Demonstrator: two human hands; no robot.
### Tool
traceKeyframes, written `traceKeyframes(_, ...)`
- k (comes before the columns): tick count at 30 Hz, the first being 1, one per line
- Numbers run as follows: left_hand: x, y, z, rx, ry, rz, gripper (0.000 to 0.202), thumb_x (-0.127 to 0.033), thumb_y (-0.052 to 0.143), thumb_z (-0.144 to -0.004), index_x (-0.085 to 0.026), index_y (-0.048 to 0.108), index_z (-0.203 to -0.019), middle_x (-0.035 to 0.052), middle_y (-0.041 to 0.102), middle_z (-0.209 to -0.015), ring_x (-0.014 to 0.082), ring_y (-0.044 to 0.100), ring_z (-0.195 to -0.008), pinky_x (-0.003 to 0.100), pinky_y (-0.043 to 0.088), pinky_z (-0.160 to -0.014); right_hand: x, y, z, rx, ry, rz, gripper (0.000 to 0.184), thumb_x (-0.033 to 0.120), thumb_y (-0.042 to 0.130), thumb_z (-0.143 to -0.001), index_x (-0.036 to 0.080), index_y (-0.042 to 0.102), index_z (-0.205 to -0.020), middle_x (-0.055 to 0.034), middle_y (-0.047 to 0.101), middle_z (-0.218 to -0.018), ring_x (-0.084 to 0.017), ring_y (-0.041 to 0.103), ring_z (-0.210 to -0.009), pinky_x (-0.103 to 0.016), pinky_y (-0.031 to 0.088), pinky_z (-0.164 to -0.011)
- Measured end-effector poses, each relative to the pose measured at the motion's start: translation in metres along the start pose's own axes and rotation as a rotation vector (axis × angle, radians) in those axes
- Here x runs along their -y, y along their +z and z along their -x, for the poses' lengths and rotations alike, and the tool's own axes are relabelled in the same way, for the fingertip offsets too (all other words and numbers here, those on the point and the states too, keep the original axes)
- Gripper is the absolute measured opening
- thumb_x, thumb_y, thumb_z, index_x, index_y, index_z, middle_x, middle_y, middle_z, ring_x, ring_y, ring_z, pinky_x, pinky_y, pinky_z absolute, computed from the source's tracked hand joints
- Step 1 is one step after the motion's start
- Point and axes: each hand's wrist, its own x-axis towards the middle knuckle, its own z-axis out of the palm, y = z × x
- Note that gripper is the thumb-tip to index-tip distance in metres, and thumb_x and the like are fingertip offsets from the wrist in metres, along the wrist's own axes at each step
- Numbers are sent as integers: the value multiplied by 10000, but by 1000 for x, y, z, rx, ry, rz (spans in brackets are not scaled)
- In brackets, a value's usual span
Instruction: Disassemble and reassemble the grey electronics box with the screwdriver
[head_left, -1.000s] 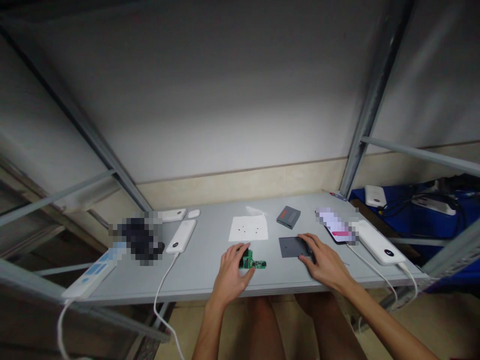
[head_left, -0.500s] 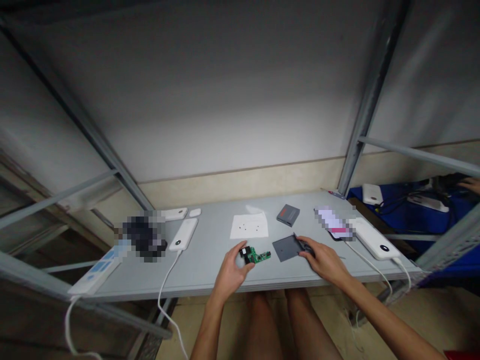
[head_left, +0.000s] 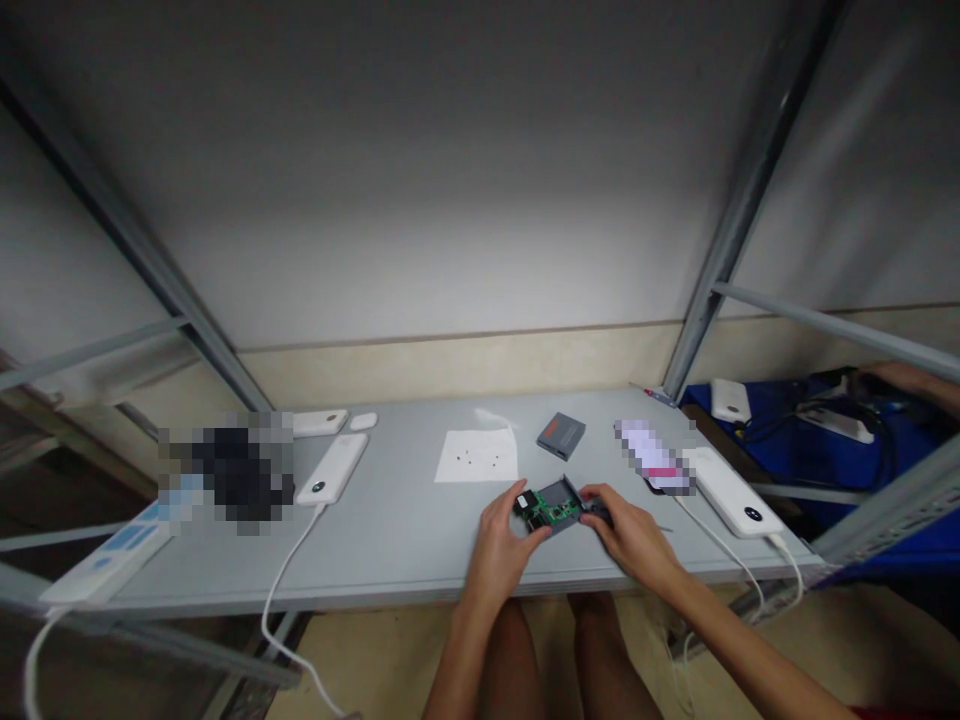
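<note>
My left hand [head_left: 501, 538] grips a green circuit board [head_left: 552, 512] by its black connector end, between thumb and fingers. The board overlaps a flat grey casing plate [head_left: 556, 491] with a raised edge. My right hand [head_left: 628, 532] pinches that plate at its raised right side. A dark, handle-like piece [head_left: 600, 509] also shows at the right fingers, and a thin shaft sticks out beyond the hand; I cannot make out its kind for sure. Behind the hands lies a second grey casing piece [head_left: 561, 435] with an orange mark.
White paper [head_left: 477, 455] with several tiny dark screw-like bits lies left of the casing piece. A phone [head_left: 651, 457] and a cabled white power bank [head_left: 731, 492] are at right. Further left are another power bank [head_left: 332, 468] and a power strip [head_left: 124, 550]. Another person's hand [head_left: 900, 376] is far right.
My left hand has brought the circuit board rightward, over the grey casing plate. My right hand still holds the plate, now close to my left. The camera view has shifted slightly.
</note>
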Motion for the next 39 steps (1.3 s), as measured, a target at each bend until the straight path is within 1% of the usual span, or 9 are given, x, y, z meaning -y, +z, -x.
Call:
traceKeyframes(3, 1, 8, -1, 3, 25, -40, 694, -251, 862, -739, -270, 612, -1387, 92, 677, -1371, 302, 618, -1293, 500, 471, -1142, 0, 0, -1, -4, -11, -4, 249, 411, 525, -1014, 290, 572, -1226, -55, 747, -1162, -268, 748, -995, -407, 569, -869)
traceKeyframes(11, -9, 1, -3, 52, -6, -19, 618, -262, 847, -763, -246, 632, -1343, 84, 692, -1345, 282, 647, -1255, 463, 485, -1132, 1, -2, -2, -28, -47, -27, 176, 386, 530, -1016, 287, 601, -1143, -49, 714, -1152, -257, 726, -1013, -385, 559, -888)
traceKeyframes(17, -17, 7, 1, 29, 47, -32, 533, -233, 828, -773, -255, 654, -1276, 58, 718, -1241, 252, 678, -1166, 409, 532, -1064, 2, -2, -4, -25, -47, -28, 146, 383, 547, -1009, 281, 596, -1101, -47, 707, -1118, -253, 719, -998, -373, 550, -872)
traceKeyframes(21, -20, 6, 4, 30, 79, -32, 464, -238, 798, -805, -262, 660, -1247, 55, 710, -1198, 245, 677, -1139, 399, 542, -1032, 1, -2, -3, -19, -43, -21, 147, 398, 551, -1013, 276, 581, -1089, -46, 694, -1113, -255, 716, -992, -377, 542, -864)
traceKeyframes(26, -24, 2, 4, 104, 107, -28, 492, -216, 810, -791, -268, 662, -1258, 52, 698, -1202, 244, 662, -1152, 399, 522, -1048, 1, -2, -2, -14, -44, -11, 166, 399, 548, -1017, 266, 596, -1106, -45, 694, -1113, -252, 718, -968, -368, 544, -844)
traceKeyframes(30, -27, 7, 3, 41, 33, -43, 500, -221, 833, -767, -255, 665, -1236, 43, 701, -1153, 240, 667, -1102, 394, 527, -1011, 2, -4, -1, -17, -73, -22, 202, 406, 543, -1020, 256, 611, -1137, -51, 694, -1112, -250, 720, -976, -366, 550, -853)
traceKeyframes(33, -27, 12, 3, -8, -18, -70, 490, -217, 831, -768, -248, 663, -1228, 44, 699, -1159, 241, 661, -1110, 406, 510, -1025, 3, -4, -1, -20, -96, -21, 241, 391, 501, -1040, 247, 604, -1203, -67, 687, -1156, -249, 721, -1002, -368, 558, -870)
traceKeyframes(35, -26, 14, 3, -23, -11, -84, 477, -211, 825, -774, -246, 664, -1222, 48, 699, -1170, 245, 657, -1125, 417, 499, -1038, 3, -3, -1, -28, -107, -10, 268, 373, 462, -1055, 243, 593, -1249, -78, 678, -1197, -252, 721, -1021, -377, 563, -885)
traceKeyframes(39, -27, 14, 3, 16, 55, -93, 475, -183, 829, -765, -259, 674, -1207, 41, 709, -1184, 247, 655, -1135, 435, 486, -1049, 2, -2, 0, -29, -125, 9, 286, 354, 430, -1062, 250, 590, -1277, -82, 674, -1218, -256, 727, -1008, -390, 573, -885)
